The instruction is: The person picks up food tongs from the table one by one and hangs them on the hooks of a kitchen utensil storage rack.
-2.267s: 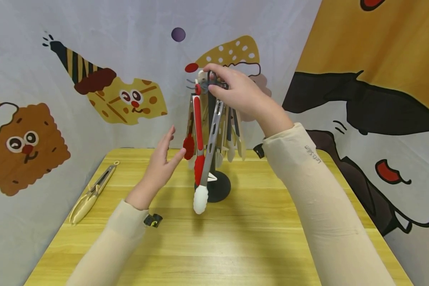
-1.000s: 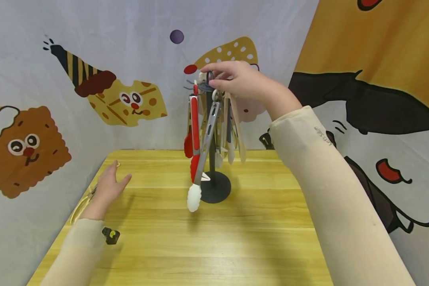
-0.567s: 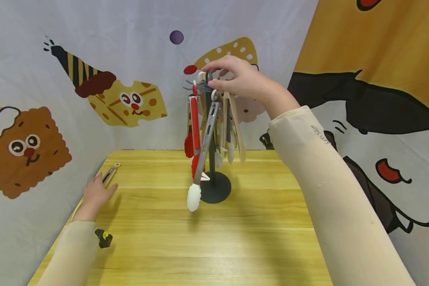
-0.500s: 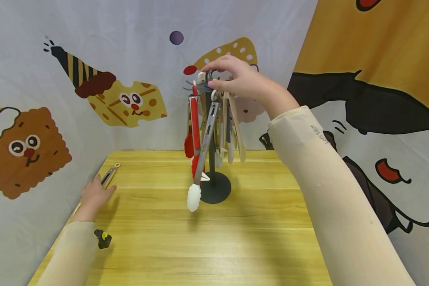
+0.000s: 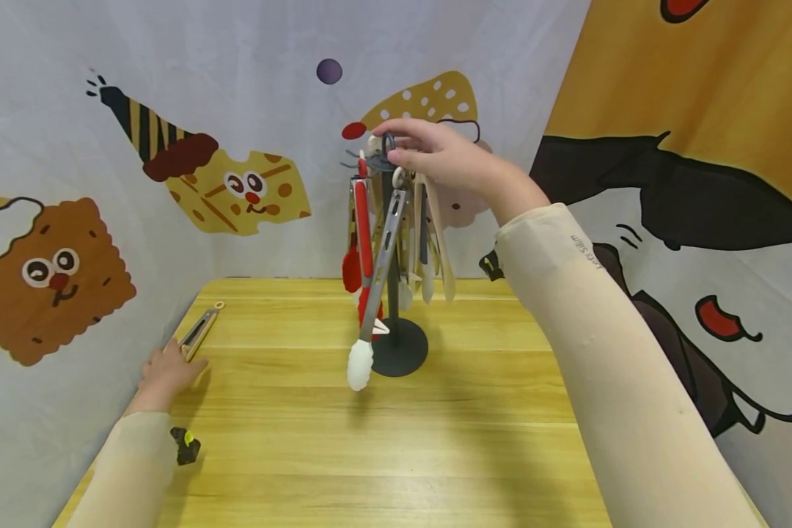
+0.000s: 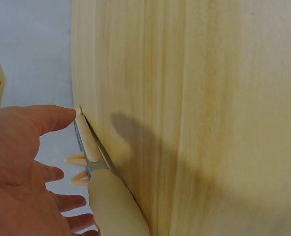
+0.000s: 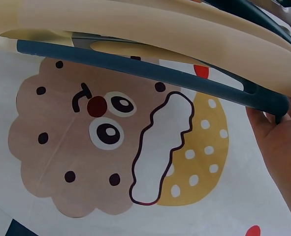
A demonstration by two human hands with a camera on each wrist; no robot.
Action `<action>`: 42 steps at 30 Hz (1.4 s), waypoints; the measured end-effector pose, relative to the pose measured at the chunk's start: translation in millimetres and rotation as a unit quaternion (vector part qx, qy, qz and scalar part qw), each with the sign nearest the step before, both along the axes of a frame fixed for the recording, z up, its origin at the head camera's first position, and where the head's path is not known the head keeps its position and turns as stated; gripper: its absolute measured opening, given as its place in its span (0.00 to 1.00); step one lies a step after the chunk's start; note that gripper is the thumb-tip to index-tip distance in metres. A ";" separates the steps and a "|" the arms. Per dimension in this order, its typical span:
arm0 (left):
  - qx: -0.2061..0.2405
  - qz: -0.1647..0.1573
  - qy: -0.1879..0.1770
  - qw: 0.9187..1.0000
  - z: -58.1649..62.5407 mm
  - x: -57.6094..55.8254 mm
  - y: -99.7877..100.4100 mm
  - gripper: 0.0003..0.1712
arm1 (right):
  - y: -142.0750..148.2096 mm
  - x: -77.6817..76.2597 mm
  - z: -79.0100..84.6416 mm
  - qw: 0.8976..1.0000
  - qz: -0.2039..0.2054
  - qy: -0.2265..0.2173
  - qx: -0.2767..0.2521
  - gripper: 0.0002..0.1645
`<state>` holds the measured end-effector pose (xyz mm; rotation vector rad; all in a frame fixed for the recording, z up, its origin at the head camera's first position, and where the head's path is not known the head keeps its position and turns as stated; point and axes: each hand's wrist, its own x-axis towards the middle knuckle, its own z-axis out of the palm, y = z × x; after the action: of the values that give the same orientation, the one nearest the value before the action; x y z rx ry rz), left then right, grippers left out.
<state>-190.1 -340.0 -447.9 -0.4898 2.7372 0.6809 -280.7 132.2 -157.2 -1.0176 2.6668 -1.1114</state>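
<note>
Tongs (image 5: 196, 335) with cream-coloured heads and a metal handle lie at the table's left edge. My left hand (image 5: 166, 378) is over their lower half, hiding it in the head view. In the left wrist view its fingers are spread beside the tongs (image 6: 116, 201); contact cannot be told. A black utensil stand (image 5: 401, 356) rises mid-table. My right hand (image 5: 442, 154) holds it by the top loop (image 5: 388, 144), thumb and fingers on either side. Tongs with a white head (image 5: 360, 364) and red tongs (image 5: 364, 227) hang from it.
More utensils, beige (image 5: 439, 235) and dark blue, hang at the stand's right; one dark blue handle (image 7: 150, 76) crosses the right wrist view. The wooden table (image 5: 488, 469) meets a cartoon-printed cloth (image 5: 264, 66) at the back and sides.
My left hand has moved from beside the stand left and down to the lying tongs, then slid slightly toward me along them. My right hand stays at the stand's top.
</note>
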 end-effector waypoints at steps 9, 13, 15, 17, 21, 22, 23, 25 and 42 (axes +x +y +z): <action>-0.021 -0.003 -0.014 1.000 -5.3 -2.4 -7.1 0.52 | -1.3 2.2 -2.0 1.000 -0.004 0.015 -0.007 0.27; -0.031 -0.019 -0.015 0.999 -4.0 -3.8 -10.0 0.51 | -1.0 3.2 -2.5 1.000 -0.010 0.023 -0.012 0.26; -0.038 -0.023 -0.014 0.999 -2.4 -4.1 -11.3 0.51 | -0.4 3.3 -3.1 0.999 -0.015 0.025 -0.014 0.27; -0.052 -0.032 -0.007 0.998 -2.5 -3.9 -13.5 0.49 | -0.3 3.1 -3.5 0.999 -0.019 0.026 -0.016 0.27; -0.071 -0.037 0.004 0.997 -3.1 -1.3 -17.4 0.39 | -0.7 3.1 -3.8 0.999 -0.023 0.031 -0.016 0.27; -0.079 -0.042 0.008 0.996 -3.0 -0.5 -18.6 0.35 | -0.8 3.3 -3.8 0.999 -0.024 0.033 -0.014 0.27; -0.081 -0.045 0.008 0.996 -2.5 0.4 -19.5 0.31 | -0.9 3.5 -3.9 0.999 -0.025 0.035 -0.013 0.27; -0.091 -0.052 0.006 0.994 -1.0 2.1 -20.9 0.26 | -1.2 3.8 -4.0 0.999 -0.027 0.037 -0.011 0.27; -0.097 -0.037 0.034 0.994 -10.0 3.4 -28.0 0.15 | -4.8 5.1 -2.9 0.999 -0.043 0.031 0.007 0.27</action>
<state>-186.7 -368.0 -457.9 -0.4101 2.8857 0.4244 -275.6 127.5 -160.1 -0.9576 2.7876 -1.0933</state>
